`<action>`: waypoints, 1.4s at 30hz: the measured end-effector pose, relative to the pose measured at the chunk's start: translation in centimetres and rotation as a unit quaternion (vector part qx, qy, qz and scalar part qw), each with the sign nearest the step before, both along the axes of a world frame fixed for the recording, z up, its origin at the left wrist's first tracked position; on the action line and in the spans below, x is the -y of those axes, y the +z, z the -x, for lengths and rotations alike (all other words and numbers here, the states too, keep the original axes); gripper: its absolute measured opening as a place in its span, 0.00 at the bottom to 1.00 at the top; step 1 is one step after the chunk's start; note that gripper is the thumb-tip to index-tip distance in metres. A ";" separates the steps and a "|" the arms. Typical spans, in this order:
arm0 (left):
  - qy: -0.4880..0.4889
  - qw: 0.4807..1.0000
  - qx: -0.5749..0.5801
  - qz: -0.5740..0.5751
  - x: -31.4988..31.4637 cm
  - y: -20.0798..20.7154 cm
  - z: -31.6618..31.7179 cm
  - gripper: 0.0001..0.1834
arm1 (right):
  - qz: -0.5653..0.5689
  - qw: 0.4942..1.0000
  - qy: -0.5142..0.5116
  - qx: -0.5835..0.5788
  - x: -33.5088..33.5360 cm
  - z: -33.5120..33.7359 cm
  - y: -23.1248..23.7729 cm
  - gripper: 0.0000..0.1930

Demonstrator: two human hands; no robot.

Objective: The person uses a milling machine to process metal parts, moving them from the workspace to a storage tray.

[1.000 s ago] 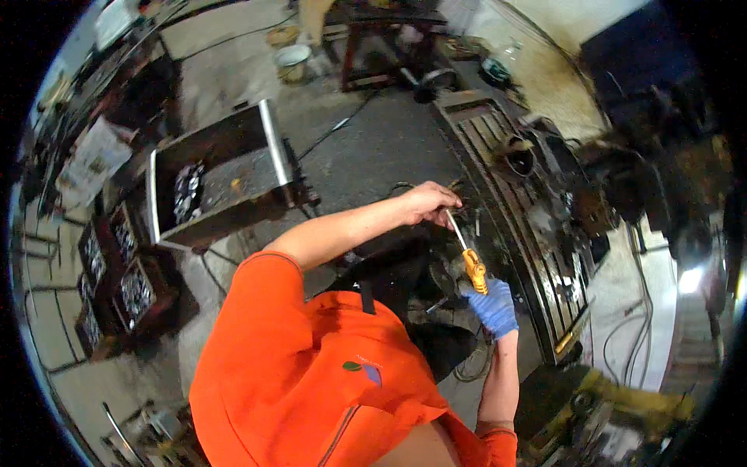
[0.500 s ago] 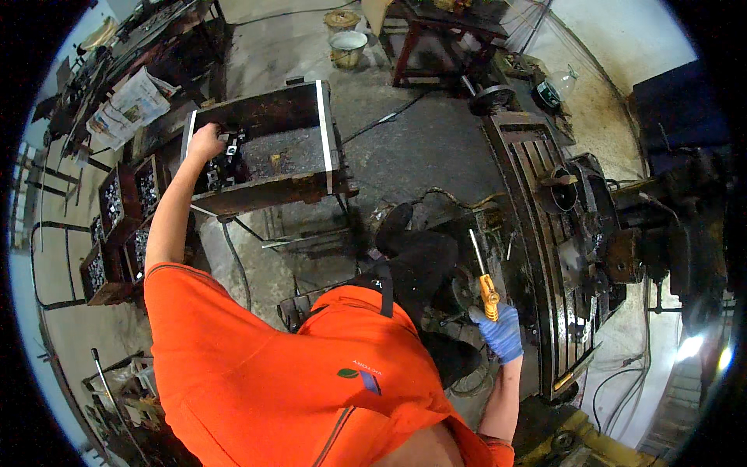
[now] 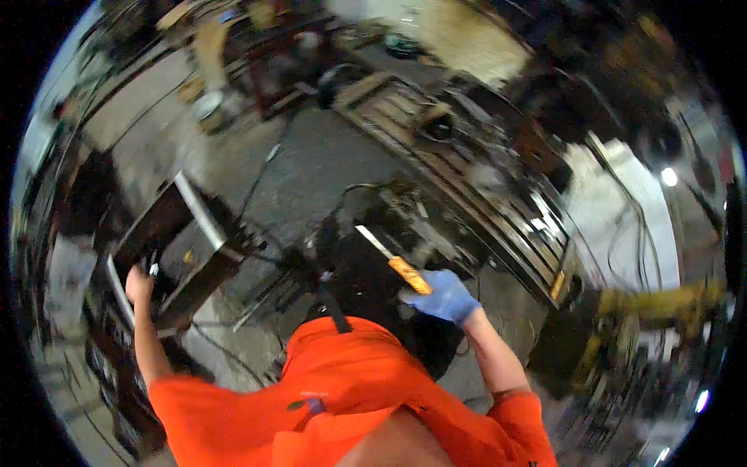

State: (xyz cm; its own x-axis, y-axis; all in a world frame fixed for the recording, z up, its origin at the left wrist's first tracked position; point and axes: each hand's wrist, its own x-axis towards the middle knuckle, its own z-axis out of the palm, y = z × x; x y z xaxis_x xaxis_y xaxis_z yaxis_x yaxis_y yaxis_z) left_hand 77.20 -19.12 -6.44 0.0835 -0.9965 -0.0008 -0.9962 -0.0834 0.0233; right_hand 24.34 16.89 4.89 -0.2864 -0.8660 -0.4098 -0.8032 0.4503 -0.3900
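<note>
My right hand (image 3: 445, 297), in a blue glove, is closed round the yellow handle of an air blow gun (image 3: 409, 275). Its long metal nozzle points up and to the left, over my dark trousers. On the far left my bare left hand (image 3: 138, 286) reaches over the edge of a dark open box (image 3: 204, 282) with pale strips along its ends. Small metal parts (image 3: 153, 269) lie beside that hand in the box. Blur and the angle hide my left fingers, so any grip there does not show.
A slotted machine table (image 3: 459, 191) runs diagonally across the right, with machinery behind it. A bucket (image 3: 208, 107) stands on the floor at the upper left. A cable (image 3: 261, 167) trails across the floor beyond the box. Yellow machinery (image 3: 661, 300) stands at the right.
The view has swung to the right, so the box sits lower and further left. My right hand has brought the blow gun in front of my body. My left hand stays at the box.
</note>
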 end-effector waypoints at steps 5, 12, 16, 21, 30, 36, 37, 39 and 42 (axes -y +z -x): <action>0.017 0.811 -0.583 -0.048 5.6 -1.4 1.3 0.16 | 0.013 0.999 0.015 0.036 0.1 0.3 2.2 0.24; -0.162 0.618 -0.729 -0.245 -0.8 7.5 28.7 0.16 | 0.010 0.999 0.037 0.020 0.4 -0.3 4.1 0.22; -0.295 0.513 -0.701 -0.398 -8.7 10.4 40.0 0.08 | 0.060 0.998 -0.020 -0.006 -1.6 0.2 4.7 0.23; -0.258 0.474 -0.681 -0.495 -13.2 6.4 45.0 0.05 | 0.031 0.995 -0.085 -0.035 -3.9 1.8 4.0 0.22; -0.245 0.503 -0.633 -0.535 -16.0 5.2 49.0 0.13 | 0.036 0.998 -0.050 -0.016 -8.0 4.3 1.5 0.26; -0.236 0.356 -0.676 -0.600 -18.3 7.2 53.1 0.16 | 0.205 0.932 -0.277 0.113 -12.1 9.6 4.6 0.18; -0.226 0.345 -0.686 -0.599 -18.8 7.5 54.0 0.16 | 0.201 0.928 -0.304 0.073 -12.4 10.9 5.3 0.17; -0.203 0.332 -0.679 -0.623 -19.3 7.6 55.8 0.15 | 0.258 0.905 -0.334 0.055 -12.5 13.0 5.7 0.15; -0.305 0.329 -0.673 -0.588 -19.8 8.5 57.6 0.15 | 0.360 0.873 -0.319 0.084 -12.5 15.8 1.8 0.14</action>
State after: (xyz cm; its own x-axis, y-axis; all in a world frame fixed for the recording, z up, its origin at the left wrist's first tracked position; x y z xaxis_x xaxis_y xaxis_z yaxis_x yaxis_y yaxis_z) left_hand 19.58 0.65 2.07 -0.9964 -0.0726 -0.0428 0.0113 -0.6182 0.7860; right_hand 8.57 29.43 6.72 -0.7926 -0.6028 0.0917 -0.3829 0.3751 -0.8442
